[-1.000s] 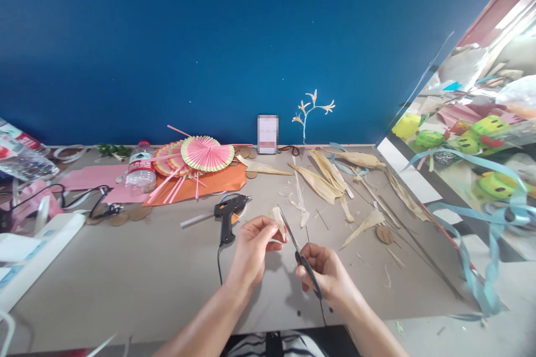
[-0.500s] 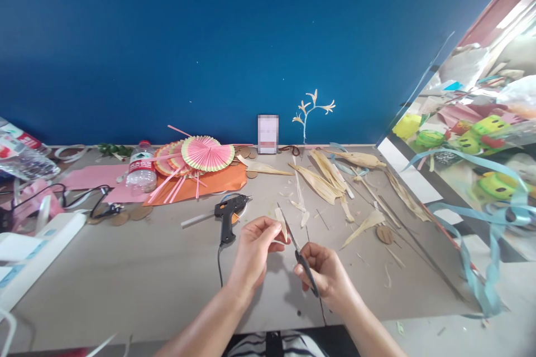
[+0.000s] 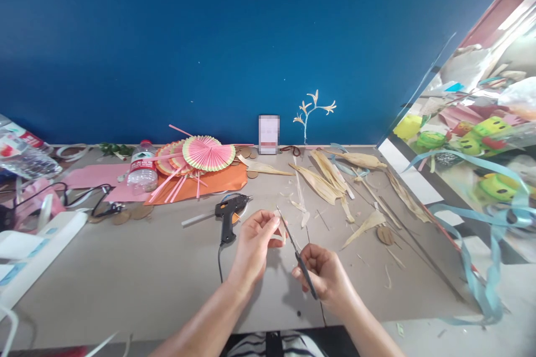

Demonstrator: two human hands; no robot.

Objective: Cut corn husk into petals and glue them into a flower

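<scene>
My left hand (image 3: 253,245) pinches a small pale strip of dried husk (image 3: 280,225) between thumb and fingers, just above the grey table (image 3: 125,268). My right hand (image 3: 324,276) grips black-handled scissors (image 3: 295,248), fingers curled through the handles. The blades point up and left and meet the husk strip at its right edge. Both forearms come in from the bottom of the view.
A black glue gun (image 3: 228,215) with its cord lies just left of my hands. Dried husk leaves (image 3: 326,178) are scattered at the right. Pink paper fans (image 3: 205,155) on orange paper, a water bottle (image 3: 141,170) and cables lie at the back left. Blue ribbon (image 3: 481,268) trails at the right.
The scissors have slid slightly lower and left along the husk strip, and less of the strip shows above my left fingers. Both hands stay nearly in place.
</scene>
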